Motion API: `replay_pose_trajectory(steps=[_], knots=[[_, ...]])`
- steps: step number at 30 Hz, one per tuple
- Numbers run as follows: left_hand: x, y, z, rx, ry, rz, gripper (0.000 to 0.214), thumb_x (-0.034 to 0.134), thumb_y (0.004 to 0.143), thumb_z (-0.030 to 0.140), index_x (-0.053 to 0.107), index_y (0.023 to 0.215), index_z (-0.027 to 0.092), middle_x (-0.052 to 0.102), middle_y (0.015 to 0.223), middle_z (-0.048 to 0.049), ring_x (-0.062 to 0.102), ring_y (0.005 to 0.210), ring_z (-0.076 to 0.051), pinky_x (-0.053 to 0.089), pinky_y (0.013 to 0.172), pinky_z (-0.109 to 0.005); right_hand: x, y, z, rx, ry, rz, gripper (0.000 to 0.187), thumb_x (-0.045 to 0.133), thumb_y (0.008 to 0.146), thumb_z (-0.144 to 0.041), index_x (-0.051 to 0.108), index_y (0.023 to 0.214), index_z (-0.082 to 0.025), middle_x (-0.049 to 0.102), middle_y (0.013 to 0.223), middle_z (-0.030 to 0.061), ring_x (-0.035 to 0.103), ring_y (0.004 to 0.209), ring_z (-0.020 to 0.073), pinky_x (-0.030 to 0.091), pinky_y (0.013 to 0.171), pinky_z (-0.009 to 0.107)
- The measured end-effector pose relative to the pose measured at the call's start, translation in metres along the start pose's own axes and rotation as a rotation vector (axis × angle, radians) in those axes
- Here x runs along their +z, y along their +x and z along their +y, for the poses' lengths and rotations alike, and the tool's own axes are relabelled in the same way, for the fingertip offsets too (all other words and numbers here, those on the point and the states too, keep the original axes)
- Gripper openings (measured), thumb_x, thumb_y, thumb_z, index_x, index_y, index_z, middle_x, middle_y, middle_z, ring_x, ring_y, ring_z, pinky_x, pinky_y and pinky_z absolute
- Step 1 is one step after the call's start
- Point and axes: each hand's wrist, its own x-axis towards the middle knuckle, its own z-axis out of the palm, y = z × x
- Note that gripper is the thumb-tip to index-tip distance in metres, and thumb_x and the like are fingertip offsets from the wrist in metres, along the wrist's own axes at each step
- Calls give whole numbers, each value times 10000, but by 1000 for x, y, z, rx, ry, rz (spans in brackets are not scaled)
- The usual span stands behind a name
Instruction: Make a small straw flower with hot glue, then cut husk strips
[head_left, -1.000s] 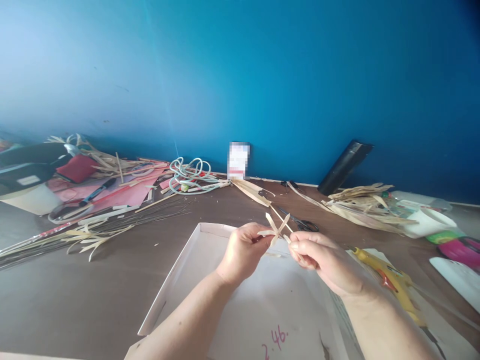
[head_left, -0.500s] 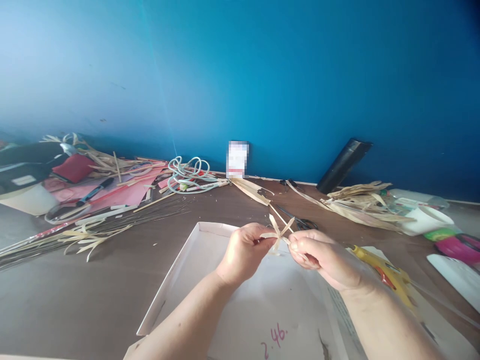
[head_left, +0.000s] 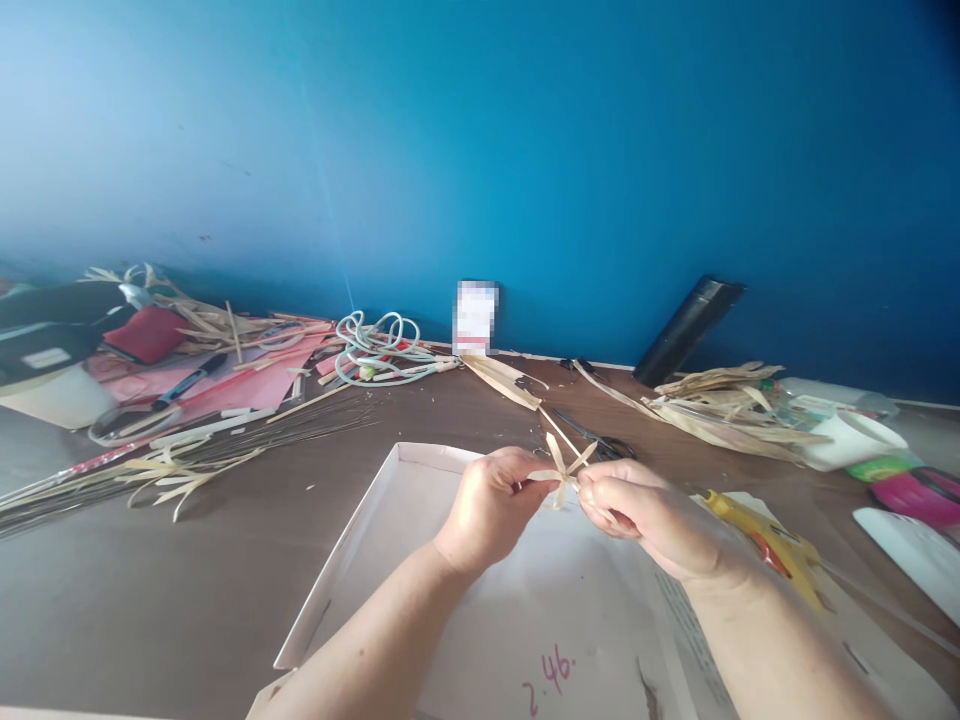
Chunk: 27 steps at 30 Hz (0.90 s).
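Observation:
A small flower [head_left: 561, 474] of pale dried-husk strips is held above the white box lid [head_left: 360, 540]. My left hand [head_left: 491, 505] pinches one of its petals from the left between thumb and fingertips. From the right, my right hand [head_left: 622, 500] is closed on the flower's base, with a bit of pale strip showing below its fingers. Several narrow petals spread out between the two hands. Behind the flower lie a thin stick [head_left: 564, 434] and black scissors [head_left: 611, 447], partly hidden by my right hand.
A yellow glue gun [head_left: 772, 550] lies beside my right forearm. Dried husks [head_left: 720, 405] and a white cup [head_left: 855, 440] are farther right. At the left are wires with husk strips [head_left: 176, 470], pink paper [head_left: 277, 375] and a coiled cable [head_left: 382, 350]. A black tube [head_left: 686, 330] leans against the wall.
The flower has turned slightly and shifted a little to the right. The left fingertips have moved slightly along with it; the right hand stays almost still.

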Motion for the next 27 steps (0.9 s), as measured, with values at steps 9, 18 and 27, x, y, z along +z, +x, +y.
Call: replay_pose_trajectory(steps=[9, 18, 27], knots=[[0, 0, 1, 22, -3, -6, 176, 583, 779, 153, 733, 818, 238, 682, 780, 4, 585, 710, -112, 411, 629, -189, 0, 0, 0, -8, -29, -22, 286, 413, 759, -193, 321, 489, -210, 313, 468, -44, 233, 490, 104, 155, 493, 308], [0, -1, 0, 39, 1, -27, 190, 578, 785, 139, 734, 806, 246, 686, 798, 6, 593, 735, -114, 415, 656, -194, 0, 1, 1, -12, -7, -29, 290, 428, 766, -211, 325, 494, -210, 314, 468, -46, 223, 485, 104, 155, 493, 307], [0, -1, 1, 49, 5, -34, 176, 582, 790, 142, 733, 794, 231, 691, 822, -7, 606, 761, -132, 433, 683, -213, 1, -1, 0, -34, 26, -31, 315, 448, 775, -257, 329, 487, -210, 325, 481, -40, 240, 488, 105, 167, 497, 300]])
